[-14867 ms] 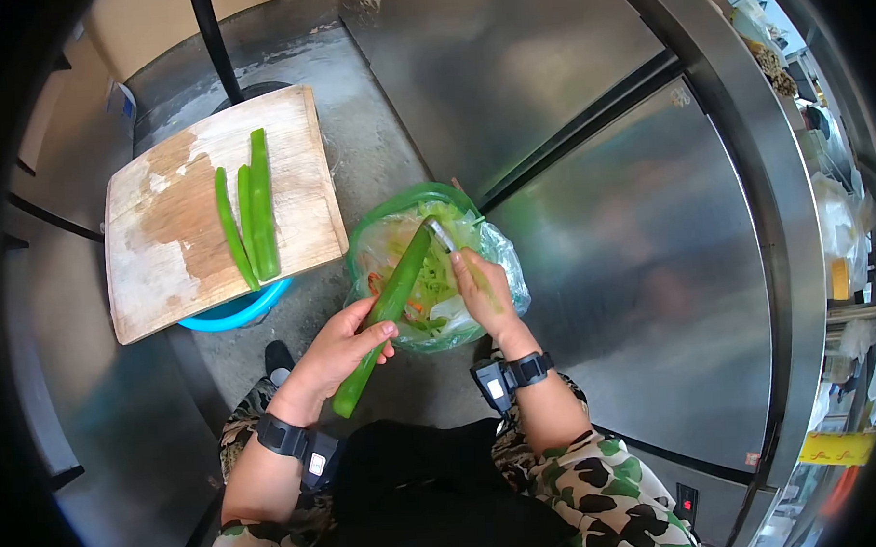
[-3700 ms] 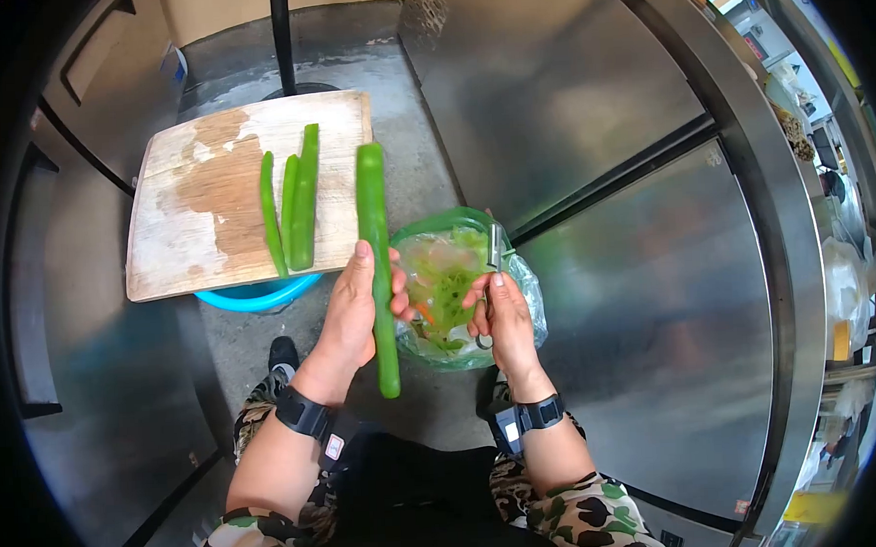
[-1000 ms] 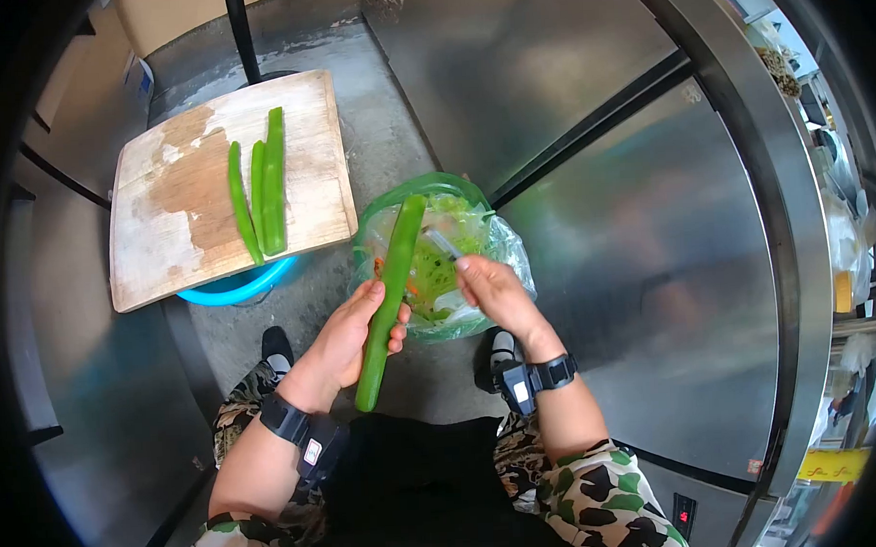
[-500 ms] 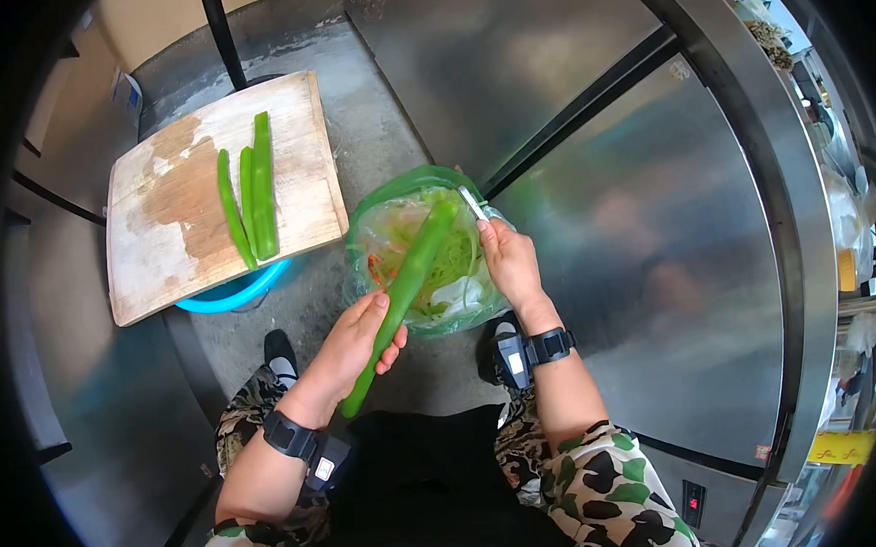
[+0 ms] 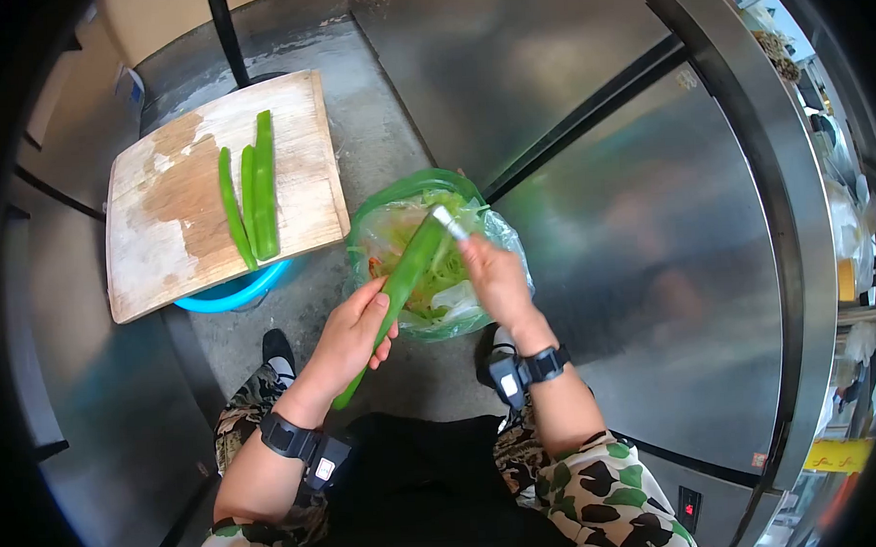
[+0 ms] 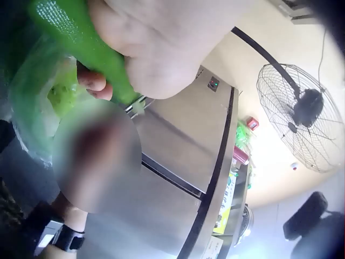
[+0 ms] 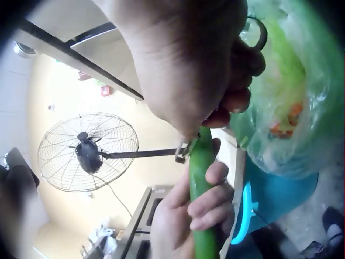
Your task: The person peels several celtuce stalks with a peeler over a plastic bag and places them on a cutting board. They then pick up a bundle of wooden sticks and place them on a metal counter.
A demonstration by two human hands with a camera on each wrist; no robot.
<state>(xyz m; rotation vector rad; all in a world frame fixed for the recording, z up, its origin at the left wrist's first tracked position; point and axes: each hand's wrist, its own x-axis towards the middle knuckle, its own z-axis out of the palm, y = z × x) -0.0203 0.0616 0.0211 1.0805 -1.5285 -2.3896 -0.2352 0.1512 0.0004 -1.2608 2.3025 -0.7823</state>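
My left hand (image 5: 354,332) grips the lower half of a long green vegetable stalk (image 5: 414,265), which slants up to the right over a bin lined with a plastic bag (image 5: 373,218). The right hand (image 5: 501,281) holds a metal peeler (image 5: 449,222) against the stalk's upper end. In the right wrist view the peeler's head (image 7: 183,154) lies beside the stalk (image 7: 200,172), and the left hand's fingers (image 7: 213,202) curl round it. Pale green peelings (image 5: 447,268) and orange scraps lie in the bag.
At left, a wooden cutting board (image 5: 174,186) bearing several green pieces (image 5: 265,183) rests over a blue basin (image 5: 231,297). Steel cabinet doors (image 5: 640,266) stand on the right. A wire fan (image 6: 302,113) shows in the left wrist view.
Since half a second ago, the right hand and peeler have moved left, from beside the stalk onto its upper end. The left hand keeps its grip on the stalk.
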